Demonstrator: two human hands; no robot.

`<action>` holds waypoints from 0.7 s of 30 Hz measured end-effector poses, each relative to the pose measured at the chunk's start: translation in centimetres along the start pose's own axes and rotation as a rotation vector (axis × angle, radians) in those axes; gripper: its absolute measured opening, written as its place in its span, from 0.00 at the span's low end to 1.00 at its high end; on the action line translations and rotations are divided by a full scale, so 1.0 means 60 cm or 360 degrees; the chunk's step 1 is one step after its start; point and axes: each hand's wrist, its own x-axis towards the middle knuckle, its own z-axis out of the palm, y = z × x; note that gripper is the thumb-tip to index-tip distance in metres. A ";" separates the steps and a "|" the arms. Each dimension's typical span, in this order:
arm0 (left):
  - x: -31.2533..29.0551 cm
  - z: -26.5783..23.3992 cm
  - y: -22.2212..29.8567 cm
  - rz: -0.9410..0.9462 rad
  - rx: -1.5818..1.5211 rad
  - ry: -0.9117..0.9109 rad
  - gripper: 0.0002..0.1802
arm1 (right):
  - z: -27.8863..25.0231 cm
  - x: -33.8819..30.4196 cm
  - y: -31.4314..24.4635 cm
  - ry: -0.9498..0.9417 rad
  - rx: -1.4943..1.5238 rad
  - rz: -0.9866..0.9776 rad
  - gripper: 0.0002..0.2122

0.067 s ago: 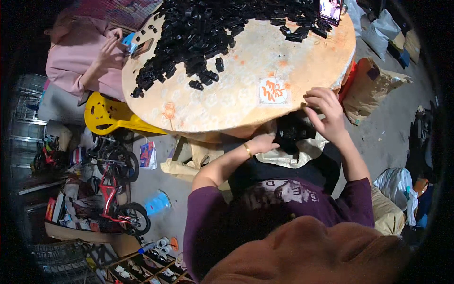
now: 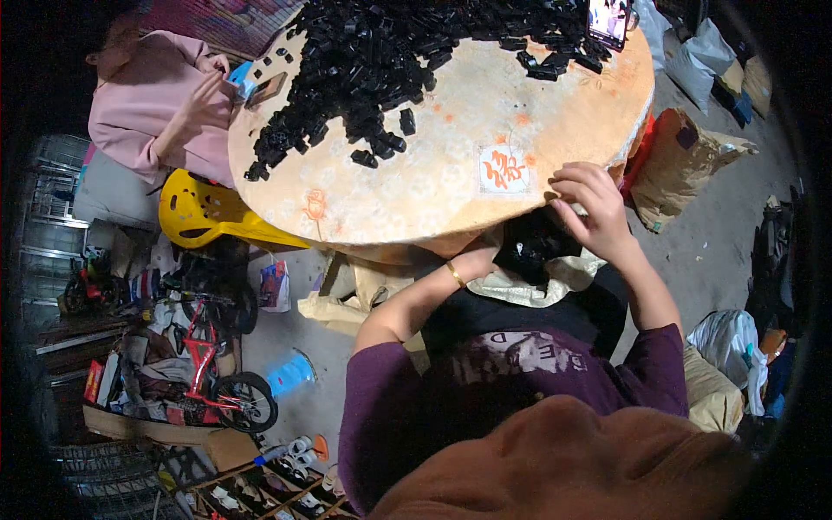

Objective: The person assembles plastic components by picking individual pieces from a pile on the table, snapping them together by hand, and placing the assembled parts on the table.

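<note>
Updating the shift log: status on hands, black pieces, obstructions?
Left hand at pale sack, grip unclear; right hand open near table edge. Black pieces piled on table. Possible obstruction: table edge, close to both hands.

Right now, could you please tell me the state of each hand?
Left hand: cannot be told, as it is partly hidden.
Right hand: open, loosely curved, nothing visible in it.

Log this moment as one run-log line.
left hand: at pale sack | right hand: open, near edge of table | glossy black parts: heaped on table
</note>
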 end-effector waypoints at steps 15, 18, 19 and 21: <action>0.079 -0.003 -0.048 0.0211 -0.0577 0.0875 0.31 | 0.063 -0.231 0.014 -0.1640 0.0009 0.0630 0.32; -0.037 -0.065 -0.136 0.0263 -0.0703 0.0898 0.31 | 0.051 -0.263 -0.007 -0.1376 0.0011 0.0672 0.19; -0.071 -0.077 -0.154 0.0273 -0.0741 0.0921 0.30 | 0.052 -0.273 -0.008 -0.1298 0.0026 0.0669 0.17; -0.074 -0.077 -0.156 0.0307 -0.0778 0.1038 0.30 | 0.059 -0.265 -0.015 -0.1164 0.0089 0.0630 0.15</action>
